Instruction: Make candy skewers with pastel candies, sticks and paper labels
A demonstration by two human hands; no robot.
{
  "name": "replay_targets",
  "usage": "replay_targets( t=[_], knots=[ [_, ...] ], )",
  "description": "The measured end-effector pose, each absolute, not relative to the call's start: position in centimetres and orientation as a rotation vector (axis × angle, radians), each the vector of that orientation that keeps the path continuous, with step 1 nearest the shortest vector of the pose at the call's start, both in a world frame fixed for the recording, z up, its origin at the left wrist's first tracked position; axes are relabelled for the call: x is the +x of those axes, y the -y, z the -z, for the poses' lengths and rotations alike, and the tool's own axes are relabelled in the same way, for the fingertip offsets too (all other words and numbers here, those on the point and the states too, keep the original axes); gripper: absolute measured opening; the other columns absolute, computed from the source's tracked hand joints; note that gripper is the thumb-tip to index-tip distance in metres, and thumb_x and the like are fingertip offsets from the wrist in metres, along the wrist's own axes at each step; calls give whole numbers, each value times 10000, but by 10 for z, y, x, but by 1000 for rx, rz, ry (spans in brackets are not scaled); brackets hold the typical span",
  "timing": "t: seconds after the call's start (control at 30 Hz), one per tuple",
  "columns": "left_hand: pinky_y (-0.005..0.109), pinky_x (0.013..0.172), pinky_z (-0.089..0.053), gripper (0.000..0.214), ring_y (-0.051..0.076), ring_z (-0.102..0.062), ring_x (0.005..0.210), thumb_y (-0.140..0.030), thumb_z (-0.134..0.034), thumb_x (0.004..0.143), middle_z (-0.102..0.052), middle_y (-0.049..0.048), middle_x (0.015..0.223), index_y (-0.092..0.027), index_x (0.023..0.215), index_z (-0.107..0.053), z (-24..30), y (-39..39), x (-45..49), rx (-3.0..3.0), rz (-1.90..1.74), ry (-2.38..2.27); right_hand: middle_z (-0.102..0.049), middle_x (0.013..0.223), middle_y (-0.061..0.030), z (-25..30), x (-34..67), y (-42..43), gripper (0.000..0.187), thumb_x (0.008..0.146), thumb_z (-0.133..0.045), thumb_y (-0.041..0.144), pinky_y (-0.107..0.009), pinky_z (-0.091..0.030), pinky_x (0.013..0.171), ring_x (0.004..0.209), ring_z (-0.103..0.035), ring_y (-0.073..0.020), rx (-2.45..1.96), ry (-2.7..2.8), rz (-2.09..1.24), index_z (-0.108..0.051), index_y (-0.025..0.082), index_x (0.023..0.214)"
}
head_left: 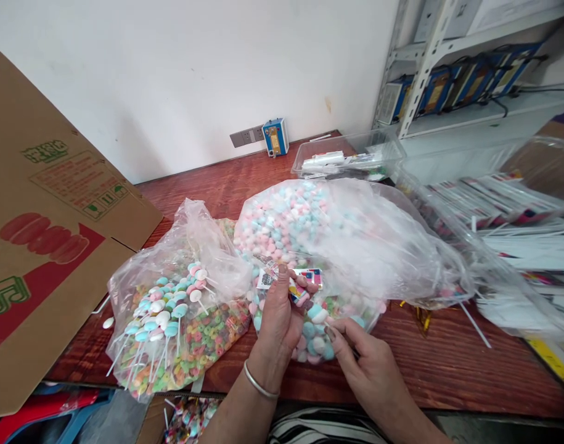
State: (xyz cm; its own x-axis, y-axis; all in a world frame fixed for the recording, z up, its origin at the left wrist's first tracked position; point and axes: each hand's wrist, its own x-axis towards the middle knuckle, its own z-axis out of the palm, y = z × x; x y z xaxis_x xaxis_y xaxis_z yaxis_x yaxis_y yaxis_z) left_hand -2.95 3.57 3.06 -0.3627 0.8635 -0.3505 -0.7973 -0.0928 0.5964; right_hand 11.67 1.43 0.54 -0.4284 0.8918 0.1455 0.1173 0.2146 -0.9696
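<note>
My left hand [282, 314] is closed on a small printed wrapper [315, 277] with a colourful pattern, its thumb pressed on top. Beside it, the thumb and forefinger of my right hand [367, 354] pinch a blue and white marshmallow [317, 313] at its edge; whether a stick runs inside the hand is hidden. Under both hands lies a clear bag of pink, white and blue marshmallows [282, 222]. To the left, several marshmallows on white sticks [164, 314] rest on a clear bag of coloured ring-shaped pieces [217, 330].
A cardboard box [45, 216] stands at the left. Clear plastic bins [349, 148] with wrappers and white sticks [535, 243] fill the back and right. A small blue device [275, 137] stands by the wall socket [245, 136]. A loose white stick [476, 325] lies on the red-brown table [429, 370].
</note>
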Motion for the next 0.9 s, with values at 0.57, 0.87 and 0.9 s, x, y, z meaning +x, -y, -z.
replay_targets(
  t=[0.57,0.87,0.9],
  knots=[
    [291,709,-548,360,121,-604,589,-507,-652,804,-591,-4,629,-159,760,-571,-27,-36,-20,49,-1705,-809,-275,439,138,4,112,-20,396,797,-651,571,-150,-139,316,332,-119,-14,-902,940,-2213,-554,187,807],
    [344,858,-547,297,180,-678,884,-326,-705,805,-691,59,986,-156,1042,-648,-25,-34,-36,100,-1716,-623,-227,448,137,4,113,-26,400,773,-687,564,-156,-117,342,373,-105,-21,-874,941,-2185,-576,182,808],
    [328,844,-552,236,146,-673,806,-285,-696,816,-684,27,894,-160,1012,-654,-25,-35,-40,69,-1723,-585,-223,447,142,4,113,-26,386,780,-685,551,-157,-117,342,369,-94,-20,-864,902,-2234,-568,185,819]
  ],
)
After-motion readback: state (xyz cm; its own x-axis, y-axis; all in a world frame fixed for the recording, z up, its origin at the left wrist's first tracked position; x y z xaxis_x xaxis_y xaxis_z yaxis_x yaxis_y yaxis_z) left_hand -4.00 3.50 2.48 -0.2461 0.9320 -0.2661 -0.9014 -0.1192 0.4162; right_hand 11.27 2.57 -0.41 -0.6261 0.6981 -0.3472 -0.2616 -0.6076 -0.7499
